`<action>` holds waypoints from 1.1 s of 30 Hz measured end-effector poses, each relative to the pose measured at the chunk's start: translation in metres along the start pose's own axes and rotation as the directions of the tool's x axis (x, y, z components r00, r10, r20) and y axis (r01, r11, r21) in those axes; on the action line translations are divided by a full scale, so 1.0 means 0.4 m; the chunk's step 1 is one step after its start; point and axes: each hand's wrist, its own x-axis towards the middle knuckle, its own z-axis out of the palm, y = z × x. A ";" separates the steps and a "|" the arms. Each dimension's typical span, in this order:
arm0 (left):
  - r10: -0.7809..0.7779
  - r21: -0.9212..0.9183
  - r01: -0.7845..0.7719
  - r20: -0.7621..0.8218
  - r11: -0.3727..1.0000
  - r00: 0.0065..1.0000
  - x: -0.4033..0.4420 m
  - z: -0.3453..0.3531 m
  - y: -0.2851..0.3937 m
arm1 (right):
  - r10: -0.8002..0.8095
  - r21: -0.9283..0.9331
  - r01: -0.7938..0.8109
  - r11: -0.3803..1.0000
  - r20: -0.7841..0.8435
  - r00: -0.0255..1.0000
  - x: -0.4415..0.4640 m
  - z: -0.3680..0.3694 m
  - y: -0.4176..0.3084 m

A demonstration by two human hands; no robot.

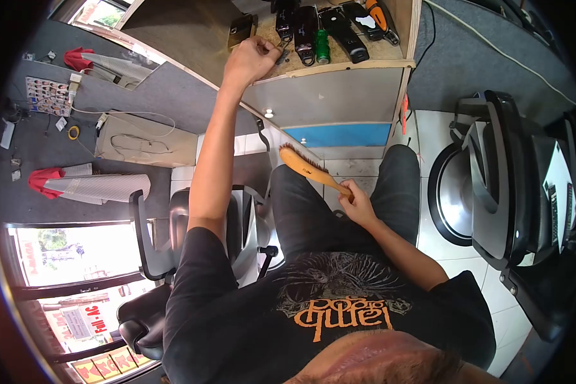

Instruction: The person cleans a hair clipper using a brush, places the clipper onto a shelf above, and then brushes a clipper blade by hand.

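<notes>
My right hand (358,203) is wrapped round the handle of a wooden brush (304,165) with dark bristles, held above my lap and tilted up to the left. My left hand (251,61) reaches forward to the wooden shelf (294,66), its fingers bent and drawn together at the front edge. Beside those fingertips lies a small dark metal item (284,48), too small to name; whether they grip it I cannot make out. Just behind the hand stands a dark, box-like item (242,30). Black hair clippers (306,37) and a green bottle (322,47) are to its right.
More black clippers (344,40) and an orange-handled tool (381,18) lie at the shelf's right. Below is a cabinet with a blue drawer (345,135). Black salon chairs (493,185) flank me. Wires and a card of small pictures (47,96) hang on the left wall.
</notes>
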 end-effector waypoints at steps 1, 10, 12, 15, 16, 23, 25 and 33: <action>-0.011 0.008 0.011 0.019 1.000 1.000 0.000 -0.002 0.005 | 0.017 0.005 -0.017 1.000 0.009 1.000 0.002 0.000 0.002; 0.008 -0.244 0.018 0.105 0.970 0.994 0.076 0.042 -0.096 | -0.084 -0.130 0.083 0.988 -0.001 0.996 0.016 0.001 0.021; 0.028 -0.276 0.003 0.110 0.961 0.993 0.084 0.045 -0.114 | -0.052 -0.133 0.053 0.990 0.014 0.999 0.016 -0.001 0.021; -0.007 -0.361 0.071 0.175 0.930 0.984 0.065 0.032 -0.092 | -0.057 -0.126 0.059 0.990 0.018 0.998 0.017 0.000 0.022; -0.027 -0.393 0.109 0.208 0.913 0.978 0.052 0.022 -0.075 | -0.067 -0.121 0.069 0.990 0.017 0.998 0.017 0.001 0.022; 0.040 -0.515 -0.063 -0.055 0.855 0.998 -0.006 0.021 -0.048 | -0.038 -0.099 0.037 0.994 -0.009 0.999 0.016 0.003 0.032; 0.087 -0.348 -0.175 -0.254 0.921 0.963 -0.070 -0.001 -0.017 | -0.052 -0.081 0.047 0.996 -0.063 0.997 0.017 0.009 0.028; 0.538 -0.005 -0.611 -0.469 0.791 0.701 -0.479 0.182 -0.024 | 0.141 0.122 -0.116 0.986 -0.223 0.965 0.008 -0.026 0.062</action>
